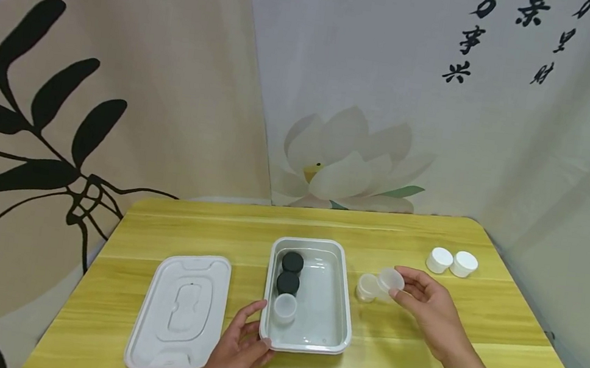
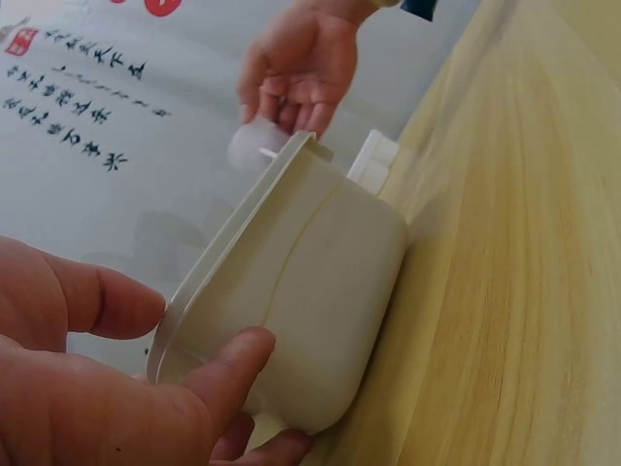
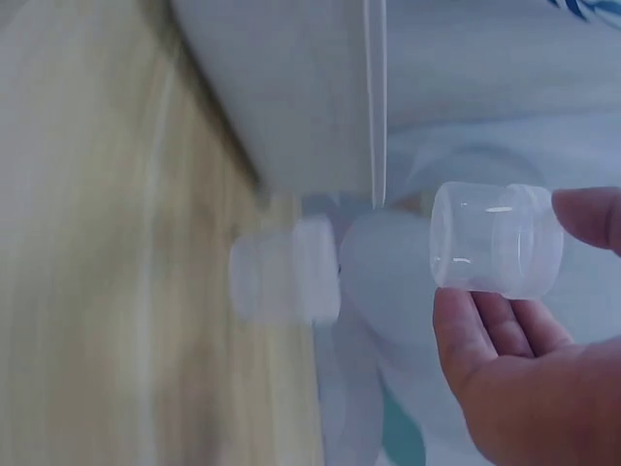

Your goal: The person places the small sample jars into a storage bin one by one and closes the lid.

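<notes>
A pale rectangular plastic tub stands on the table, and my left hand grips its near left corner. In the left wrist view, the left thumb lies on the tub's outer wall and a finger touches the rim. Inside, along the left side, are two black-topped jars and one translucent small jar. My right hand pinches another translucent jar between thumb and fingers, raised above the table right of the tub. Just left of it, a similar jar stands on the table.
A white rectangular lid lies flat left of the tub. Two white-capped jars stand side by side at the back right of the wooden table. A printed curtain hangs behind the table.
</notes>
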`<state>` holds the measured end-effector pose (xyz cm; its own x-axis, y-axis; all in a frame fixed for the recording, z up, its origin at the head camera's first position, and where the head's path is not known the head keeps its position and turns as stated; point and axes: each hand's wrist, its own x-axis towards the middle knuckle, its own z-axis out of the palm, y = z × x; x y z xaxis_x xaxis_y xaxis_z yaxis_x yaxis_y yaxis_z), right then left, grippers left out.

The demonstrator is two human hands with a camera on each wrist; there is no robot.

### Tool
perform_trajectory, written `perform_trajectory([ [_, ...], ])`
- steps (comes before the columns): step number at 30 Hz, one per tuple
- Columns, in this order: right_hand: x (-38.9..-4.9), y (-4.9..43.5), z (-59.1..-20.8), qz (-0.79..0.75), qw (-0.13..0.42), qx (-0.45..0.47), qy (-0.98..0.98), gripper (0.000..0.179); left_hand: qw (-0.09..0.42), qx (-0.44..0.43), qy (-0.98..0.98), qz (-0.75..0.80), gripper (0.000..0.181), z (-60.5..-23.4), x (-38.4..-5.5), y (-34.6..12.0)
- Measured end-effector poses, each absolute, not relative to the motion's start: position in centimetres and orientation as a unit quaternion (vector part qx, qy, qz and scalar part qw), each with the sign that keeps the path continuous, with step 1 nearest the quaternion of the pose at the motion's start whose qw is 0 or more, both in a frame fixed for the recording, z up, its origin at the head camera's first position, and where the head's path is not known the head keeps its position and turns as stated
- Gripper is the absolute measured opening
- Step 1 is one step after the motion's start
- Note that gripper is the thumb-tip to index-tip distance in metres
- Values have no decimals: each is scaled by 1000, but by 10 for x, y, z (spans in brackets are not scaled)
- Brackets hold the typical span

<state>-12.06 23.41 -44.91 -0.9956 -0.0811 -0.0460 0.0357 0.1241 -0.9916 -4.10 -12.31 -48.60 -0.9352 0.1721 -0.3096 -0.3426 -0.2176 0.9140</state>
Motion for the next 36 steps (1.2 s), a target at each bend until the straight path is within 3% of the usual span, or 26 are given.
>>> perform_trajectory([
  [8,-122,192,-440,-663,67,-72,742,50,166,-66,599,781,76,-485,-42,-122],
  [26,-111,123,-452,-615,184,-201,740,44,167,-70,597,782,76,-486,-42,-123],
  [36,-112,106,-451,-528,194,-252,787,36,174,-67,592,784,77,-483,-41,-125],
])
